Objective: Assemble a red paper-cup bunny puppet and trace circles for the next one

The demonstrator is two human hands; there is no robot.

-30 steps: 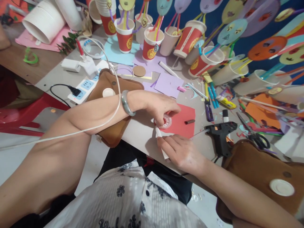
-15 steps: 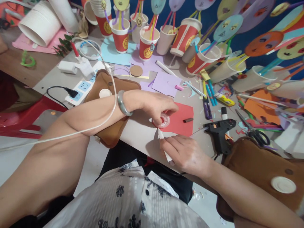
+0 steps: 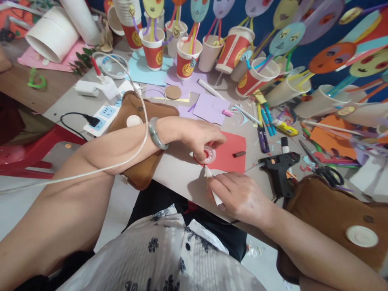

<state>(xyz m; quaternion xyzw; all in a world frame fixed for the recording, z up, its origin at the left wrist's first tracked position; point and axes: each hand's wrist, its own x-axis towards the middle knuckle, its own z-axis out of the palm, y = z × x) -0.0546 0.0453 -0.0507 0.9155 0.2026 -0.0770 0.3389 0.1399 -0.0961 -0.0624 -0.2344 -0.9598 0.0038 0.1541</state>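
My left hand (image 3: pixel 201 137), with a jade-like bangle at its wrist, reaches over a sheet of red paper (image 3: pixel 232 147). Its fingers press a small round clear plastic piece (image 3: pixel 209 154), perhaps a tape roll, flat onto the paper's left part. A white marker (image 3: pixel 217 199) is gripped in my right hand (image 3: pixel 238 198), and its tip meets the lower edge of the round piece. On the right part of the red paper lies a brown marker cap (image 3: pixel 239 154). My left fingertips partly hide the round piece.
Right of the paper lie a black glue gun (image 3: pixel 279 169) and scissors (image 3: pixel 325 167). A power strip (image 3: pixel 104 117) and brown cushion (image 3: pixel 142 169) are at left; a white cable (image 3: pixel 121 161) crosses my left forearm. Paper cups (image 3: pixel 189 60) with paper faces line the back.
The marker tip has shifted slightly right along the lower edge of the round piece, with my right hand. My left hand keeps its place on the piece.
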